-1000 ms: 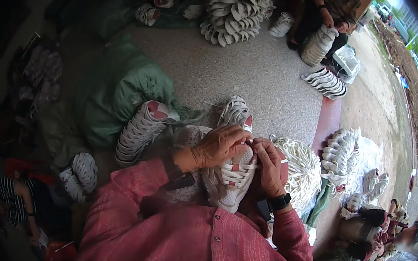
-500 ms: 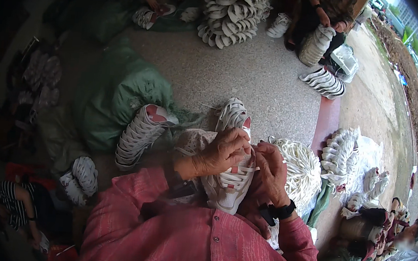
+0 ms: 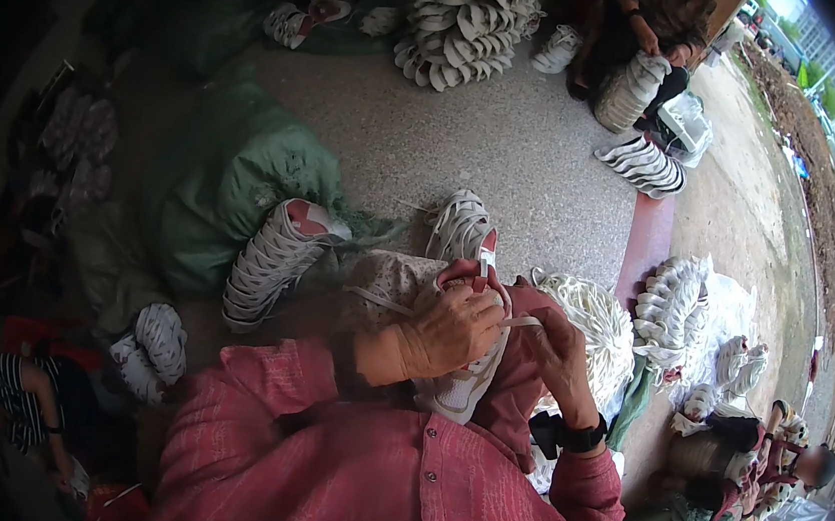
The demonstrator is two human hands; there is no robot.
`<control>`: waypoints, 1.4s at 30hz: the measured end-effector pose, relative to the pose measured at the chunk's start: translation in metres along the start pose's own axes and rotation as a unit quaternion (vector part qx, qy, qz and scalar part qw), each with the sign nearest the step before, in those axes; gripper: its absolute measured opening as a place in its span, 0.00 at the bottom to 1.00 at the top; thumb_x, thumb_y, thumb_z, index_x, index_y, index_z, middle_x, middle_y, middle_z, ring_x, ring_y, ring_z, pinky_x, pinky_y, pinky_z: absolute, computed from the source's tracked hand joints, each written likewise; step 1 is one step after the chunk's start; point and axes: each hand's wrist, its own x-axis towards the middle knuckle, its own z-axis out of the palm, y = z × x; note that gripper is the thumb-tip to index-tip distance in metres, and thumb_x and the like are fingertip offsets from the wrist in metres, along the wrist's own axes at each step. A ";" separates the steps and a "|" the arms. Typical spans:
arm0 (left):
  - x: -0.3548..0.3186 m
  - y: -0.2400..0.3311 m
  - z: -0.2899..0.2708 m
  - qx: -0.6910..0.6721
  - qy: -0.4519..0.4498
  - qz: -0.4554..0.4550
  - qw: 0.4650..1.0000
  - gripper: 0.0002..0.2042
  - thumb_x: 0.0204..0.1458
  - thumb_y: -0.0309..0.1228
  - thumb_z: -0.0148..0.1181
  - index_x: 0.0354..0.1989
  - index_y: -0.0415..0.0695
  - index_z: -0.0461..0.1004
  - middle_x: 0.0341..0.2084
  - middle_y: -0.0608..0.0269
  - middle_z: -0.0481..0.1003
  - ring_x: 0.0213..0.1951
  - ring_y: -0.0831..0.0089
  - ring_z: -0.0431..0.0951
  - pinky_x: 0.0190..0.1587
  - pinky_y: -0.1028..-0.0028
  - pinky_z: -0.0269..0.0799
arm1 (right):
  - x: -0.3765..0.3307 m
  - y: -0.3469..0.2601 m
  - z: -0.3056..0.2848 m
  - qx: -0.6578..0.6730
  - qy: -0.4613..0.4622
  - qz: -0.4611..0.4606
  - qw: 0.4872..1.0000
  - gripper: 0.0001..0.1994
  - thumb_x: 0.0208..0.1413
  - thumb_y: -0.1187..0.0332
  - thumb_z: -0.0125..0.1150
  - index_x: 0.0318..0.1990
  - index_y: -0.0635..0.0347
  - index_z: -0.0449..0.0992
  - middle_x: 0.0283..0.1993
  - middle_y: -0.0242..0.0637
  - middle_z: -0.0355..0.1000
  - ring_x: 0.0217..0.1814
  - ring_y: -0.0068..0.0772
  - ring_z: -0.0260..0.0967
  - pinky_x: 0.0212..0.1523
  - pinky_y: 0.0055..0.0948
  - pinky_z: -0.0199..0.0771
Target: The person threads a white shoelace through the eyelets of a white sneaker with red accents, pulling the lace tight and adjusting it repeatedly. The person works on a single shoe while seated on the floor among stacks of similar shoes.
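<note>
A white and red shoe upper (image 3: 450, 396) rests on my lap with its toe toward me and its red-lined opening away from me. My left hand (image 3: 452, 336) is closed over its lacing area, fingers curled and hiding most of the eyelets. To the right, my right hand (image 3: 557, 352) pinches a flat white shoelace (image 3: 522, 322), which stretches from the upper to its fingers. Another lace end sticks out left of my left hand. Just beyond my right hand lies a big bundle of white laces (image 3: 597, 328).
Nested stacks of laced uppers (image 3: 271, 267) stand at left, ahead (image 3: 461, 227) and at right (image 3: 672, 310). A green sack (image 3: 245, 174) bulges on the left. Farther off are a large pile of uppers (image 3: 470, 25) and a co-worker (image 3: 656, 27) handling a stack. Other people sit at lower left and right.
My left hand has come down from above the upper and closed over its lacing area. My right hand has shifted slightly right and nearer me, drawing a lace out sideways.
</note>
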 end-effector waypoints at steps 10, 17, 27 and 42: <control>0.009 -0.027 -0.015 -0.365 -0.158 -0.149 0.906 0.04 0.44 0.28 0.62 0.27 0.43 0.76 0.33 0.60 0.71 0.42 0.61 0.74 0.49 0.63 0.69 | 0.003 -0.001 0.024 -0.078 -0.025 -0.047 0.996 0.13 0.63 0.76 0.53 0.54 0.63 0.72 0.43 0.36 0.77 0.45 0.24 0.74 0.47 0.27 0.74; -0.003 -0.028 -0.014 -0.383 -0.097 -0.128 0.910 0.07 0.44 0.26 0.64 0.31 0.43 0.73 0.33 0.62 0.69 0.41 0.64 0.74 0.54 0.64 0.65 | -0.001 0.001 0.015 0.123 -0.052 -0.015 0.991 0.12 0.62 0.76 0.56 0.53 0.63 0.73 0.47 0.29 0.75 0.48 0.22 0.73 0.51 0.25 0.72; -0.007 -0.028 -0.016 -0.388 -0.080 -0.162 0.904 0.13 0.46 0.28 0.68 0.28 0.44 0.66 0.32 0.62 0.65 0.40 0.62 0.71 0.51 0.62 0.63 | -0.005 -0.009 0.005 -0.080 0.104 -0.184 0.974 0.13 0.50 0.79 0.61 0.44 0.62 0.77 0.42 0.35 0.70 0.41 0.29 0.68 0.47 0.28 0.67; -0.007 -0.021 -0.006 -0.388 0.034 -0.206 0.898 0.08 0.48 0.22 0.65 0.32 0.41 0.71 0.32 0.64 0.69 0.40 0.67 0.72 0.55 0.66 0.67 | 0.005 0.000 0.026 -0.330 0.055 -0.295 0.895 0.12 0.48 0.73 0.67 0.42 0.55 0.80 0.36 0.33 0.71 0.36 0.37 0.70 0.40 0.36 0.65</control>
